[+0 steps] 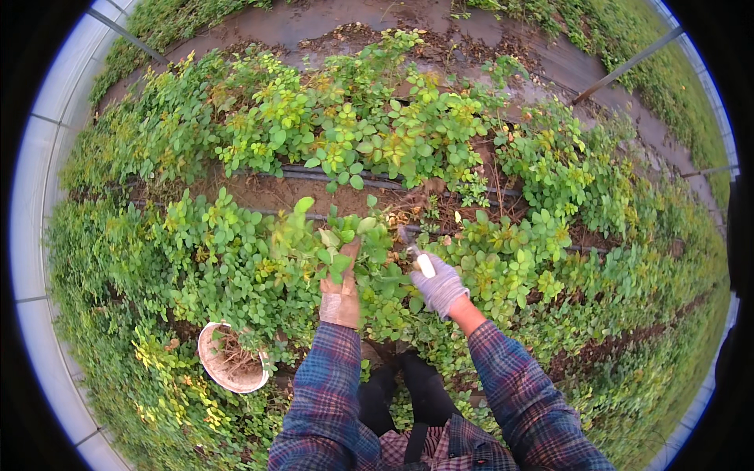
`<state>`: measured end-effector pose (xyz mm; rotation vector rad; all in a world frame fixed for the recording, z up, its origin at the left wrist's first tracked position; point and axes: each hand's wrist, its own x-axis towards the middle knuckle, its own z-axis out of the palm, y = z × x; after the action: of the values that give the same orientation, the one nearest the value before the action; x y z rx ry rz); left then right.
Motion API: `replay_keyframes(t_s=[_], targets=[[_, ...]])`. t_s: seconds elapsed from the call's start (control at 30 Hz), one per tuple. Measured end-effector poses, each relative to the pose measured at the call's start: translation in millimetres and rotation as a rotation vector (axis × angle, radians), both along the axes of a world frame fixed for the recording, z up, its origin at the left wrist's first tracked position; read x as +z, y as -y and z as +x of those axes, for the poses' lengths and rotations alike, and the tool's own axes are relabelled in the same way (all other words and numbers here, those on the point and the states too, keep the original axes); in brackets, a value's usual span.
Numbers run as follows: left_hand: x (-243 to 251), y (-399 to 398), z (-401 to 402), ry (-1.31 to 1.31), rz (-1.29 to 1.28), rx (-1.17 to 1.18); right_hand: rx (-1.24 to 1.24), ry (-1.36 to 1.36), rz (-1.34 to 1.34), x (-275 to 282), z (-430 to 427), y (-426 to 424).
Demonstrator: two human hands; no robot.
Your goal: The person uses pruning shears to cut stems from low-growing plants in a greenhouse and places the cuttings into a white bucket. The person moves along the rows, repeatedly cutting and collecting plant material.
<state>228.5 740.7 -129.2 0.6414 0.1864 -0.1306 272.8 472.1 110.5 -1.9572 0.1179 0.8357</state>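
My left hand (341,291), in a tan work glove, reaches into leafy green stems (339,259) of a rose-like bush; leaves cover its fingertips, so its grip on them is not plain. To its right, my right hand (439,287), in a light grey knit glove, is closed on pruning shears (425,265) with a white handle. The dark metal end of the shears points up and left, close to dry yellowish leaves and thin stems. The blades are blurred, and whether they touch a stem cannot be told.
A white bucket (263,377) with cut woody stems stands among the plants at lower left. Black drip hoses (377,181) run across bare soil between two bushy rows. Metal posts (627,66) rise at the upper right, and a pale greenhouse wall (36,235) curves along the left.
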Motion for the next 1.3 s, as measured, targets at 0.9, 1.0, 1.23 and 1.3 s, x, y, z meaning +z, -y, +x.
replay_keyframes(t_s=[0.9,1.0,1.23,1.3], targets=[[166.8,64.8,21.7,-0.696,0.379,-0.086,0.497,0.177,-0.226,18.9,24.9,14.9],[188.3,58.1,34.7,-0.367,1.682,-0.621,0.035,0.037,-0.133,0.6,15.1,32.5],[261.8,93.6,111.2,-0.110,2.276,-0.892,-0.363,-0.176,0.051,-10.5,-16.4,97.8],[269.9,90.5,133.8,-0.189,2.247,-1.022,-0.369,-0.174,-0.026,-6.7,-25.9,116.8]])
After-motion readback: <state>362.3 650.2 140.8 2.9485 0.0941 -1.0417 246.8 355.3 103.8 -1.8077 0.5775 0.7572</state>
